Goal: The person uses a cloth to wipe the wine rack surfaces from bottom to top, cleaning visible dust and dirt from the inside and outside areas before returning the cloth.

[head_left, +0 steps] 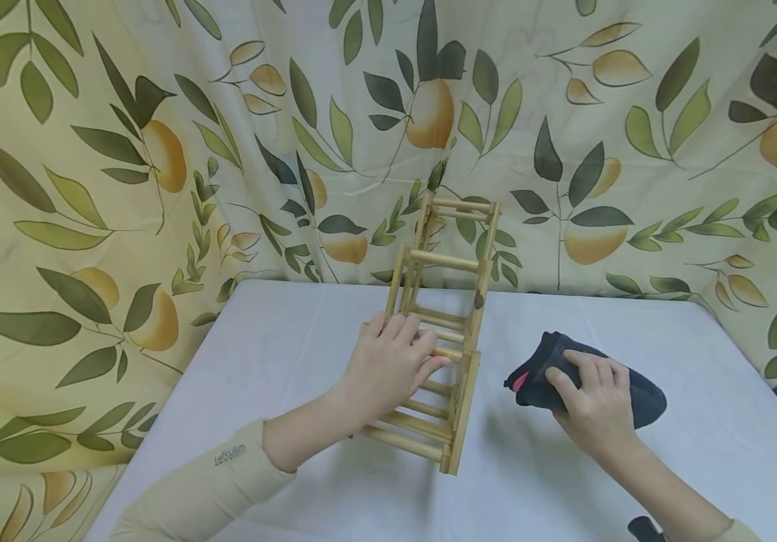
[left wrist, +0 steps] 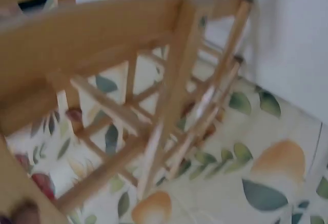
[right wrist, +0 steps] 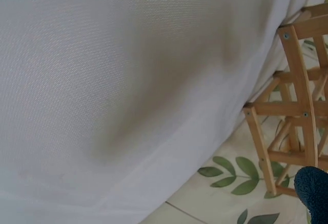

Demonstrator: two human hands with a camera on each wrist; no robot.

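Note:
A small wooden rack [head_left: 444, 260] with round rungs stands tilted over the white table, its top leaning away toward the curtain. My left hand [head_left: 388, 365] grips its left side around the middle rungs, fingers bent over the wood. Close up in the left wrist view, the rack's bars [left wrist: 174, 65] look blurred. To the right of the rack, my right hand [head_left: 595, 403] holds a dark, soft slipper-like shoe [head_left: 647, 397] from above, thumb and fingers pressing into it. A pink patch shows at its left end. The shoe's fuzzy tip [right wrist: 311, 190] appears in the right wrist view.
A white cloth [head_left: 280, 324] covers the table. Behind it hangs a curtain [head_left: 375, 181] printed with leaves and fruit. Another small dark thing [head_left: 644, 528] lies at the bottom edge, partly behind my right forearm.

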